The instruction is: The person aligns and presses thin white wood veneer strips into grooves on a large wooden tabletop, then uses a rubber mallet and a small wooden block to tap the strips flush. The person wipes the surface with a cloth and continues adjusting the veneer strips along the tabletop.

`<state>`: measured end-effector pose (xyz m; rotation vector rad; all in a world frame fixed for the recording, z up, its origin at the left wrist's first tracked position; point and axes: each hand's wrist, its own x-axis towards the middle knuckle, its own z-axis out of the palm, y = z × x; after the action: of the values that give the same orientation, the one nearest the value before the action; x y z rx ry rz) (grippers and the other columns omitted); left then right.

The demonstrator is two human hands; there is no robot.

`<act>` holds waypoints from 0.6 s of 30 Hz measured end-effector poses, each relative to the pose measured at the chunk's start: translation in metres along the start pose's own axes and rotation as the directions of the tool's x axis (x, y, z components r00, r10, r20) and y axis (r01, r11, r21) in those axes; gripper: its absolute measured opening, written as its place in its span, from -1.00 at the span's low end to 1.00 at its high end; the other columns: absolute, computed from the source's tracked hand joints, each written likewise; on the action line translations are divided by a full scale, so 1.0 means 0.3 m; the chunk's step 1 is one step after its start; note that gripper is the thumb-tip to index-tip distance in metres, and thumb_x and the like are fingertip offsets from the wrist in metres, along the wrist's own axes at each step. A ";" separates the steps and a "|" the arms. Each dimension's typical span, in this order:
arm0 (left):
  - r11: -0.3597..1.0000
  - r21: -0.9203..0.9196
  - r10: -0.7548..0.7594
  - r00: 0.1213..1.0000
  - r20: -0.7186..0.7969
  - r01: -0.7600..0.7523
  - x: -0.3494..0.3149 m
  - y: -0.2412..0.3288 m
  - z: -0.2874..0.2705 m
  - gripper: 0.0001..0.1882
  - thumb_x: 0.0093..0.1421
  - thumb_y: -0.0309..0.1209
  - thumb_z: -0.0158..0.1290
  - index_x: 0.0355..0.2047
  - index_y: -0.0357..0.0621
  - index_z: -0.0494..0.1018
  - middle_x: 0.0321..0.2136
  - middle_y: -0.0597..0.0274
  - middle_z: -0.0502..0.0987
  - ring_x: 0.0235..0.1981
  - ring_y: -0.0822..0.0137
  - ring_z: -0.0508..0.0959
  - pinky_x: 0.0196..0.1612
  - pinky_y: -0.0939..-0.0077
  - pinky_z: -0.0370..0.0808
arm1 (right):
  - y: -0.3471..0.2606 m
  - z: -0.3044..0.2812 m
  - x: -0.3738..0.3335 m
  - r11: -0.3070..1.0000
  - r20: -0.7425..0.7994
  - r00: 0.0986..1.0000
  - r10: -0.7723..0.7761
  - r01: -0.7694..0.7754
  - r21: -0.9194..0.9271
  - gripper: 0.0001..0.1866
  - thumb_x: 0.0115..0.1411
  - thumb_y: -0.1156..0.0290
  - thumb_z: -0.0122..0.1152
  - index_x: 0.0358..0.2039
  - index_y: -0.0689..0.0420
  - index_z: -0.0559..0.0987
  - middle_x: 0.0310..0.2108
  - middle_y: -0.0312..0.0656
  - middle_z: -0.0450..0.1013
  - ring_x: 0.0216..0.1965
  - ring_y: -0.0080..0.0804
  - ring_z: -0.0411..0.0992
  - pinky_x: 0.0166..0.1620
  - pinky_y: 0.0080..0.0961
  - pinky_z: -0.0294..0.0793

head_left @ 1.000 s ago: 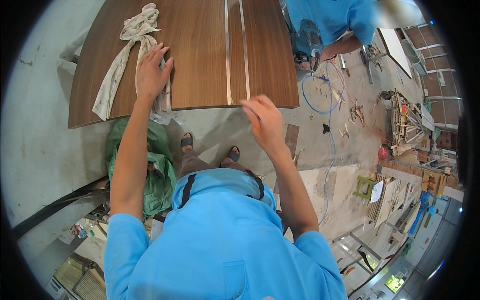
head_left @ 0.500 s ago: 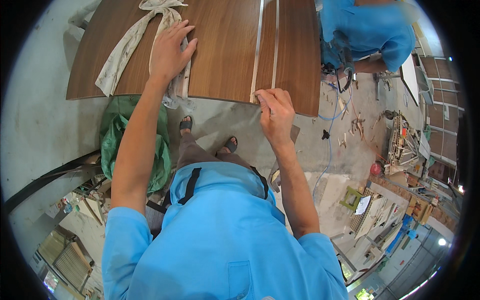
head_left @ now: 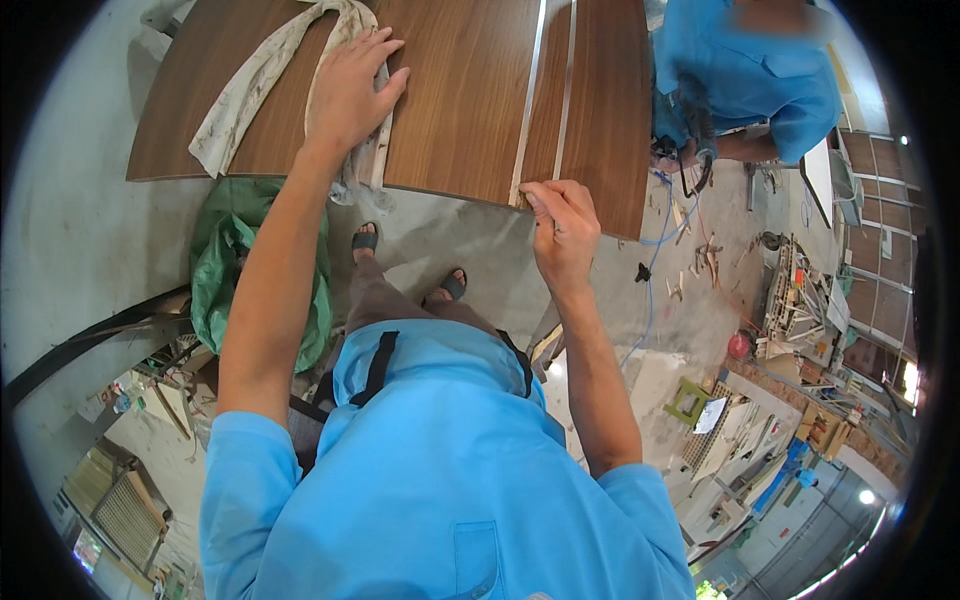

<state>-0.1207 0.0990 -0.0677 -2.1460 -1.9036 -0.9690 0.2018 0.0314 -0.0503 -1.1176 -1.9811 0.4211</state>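
Wears a light-blue shirt (head_left: 420,450). Lays the left hand (head_left: 350,95), open with fingers loosely spread, on a stained white cloth (head_left: 238,108) atop the brown wood-grain panel (head_left: 450,110). Draws the right hand (head_left: 567,232) narrow, thumb against fingers, at the near end of the left pale strip (head_left: 530,95) on the panel; cannot tell about any hold on it. Below, dark sandals (head_left: 454,285) beside a green plastic bag (head_left: 225,240). Beyond, at right, a co-worker (head_left: 740,75) behind a dark power tool (head_left: 697,120). Farther off, a green stool (head_left: 685,402) touching a white sheet (head_left: 709,415), with any print too small to read.

cloth (head_left: 238,105) on panel (head_left: 455,110), left side
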 end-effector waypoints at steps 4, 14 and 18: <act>1.000 0.017 -0.012 1.000 0.005 0.012 -0.002 -0.003 0.007 -0.57 0.29 -0.20 0.15 0.12 -0.07 0.55 0.24 0.13 0.51 0.33 0.12 0.39 0.43 0.17 0.21 | 0.005 0.002 -0.015 0.991 0.014 0.995 -0.102 0.103 -0.086 -0.79 0.08 0.67 0.32 -0.28 0.11 0.68 -0.35 -0.23 0.49 -0.32 -0.23 0.44 -0.30 -0.36 0.46; 0.999 0.006 -0.041 0.999 0.024 0.041 0.003 0.004 -0.004 -0.56 0.28 -0.22 0.17 0.14 -0.04 0.54 0.28 0.18 0.48 0.33 0.12 0.39 0.41 0.18 0.24 | 0.023 -0.010 0.006 0.987 0.059 0.987 -0.150 0.153 -0.047 -0.73 0.00 0.75 0.28 -0.29 0.14 0.67 -0.36 -0.21 0.48 -0.33 -0.22 0.44 -0.32 -0.35 0.45; 0.999 0.036 -0.034 0.999 0.012 0.034 0.000 0.003 0.002 -0.57 0.30 -0.20 0.15 0.15 -0.03 0.53 0.28 0.19 0.47 0.34 0.14 0.38 0.41 0.19 0.23 | 0.024 -0.007 -0.001 0.989 -0.010 0.990 -0.144 0.144 0.017 -0.71 -0.01 0.78 0.27 -0.31 0.14 0.69 -0.36 -0.21 0.49 -0.33 -0.24 0.43 -0.32 -0.37 0.43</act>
<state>-0.1196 0.0991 -0.0677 -2.1117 -1.9542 -0.9215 0.2075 0.0350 -0.0537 -0.9567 -2.0309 0.3562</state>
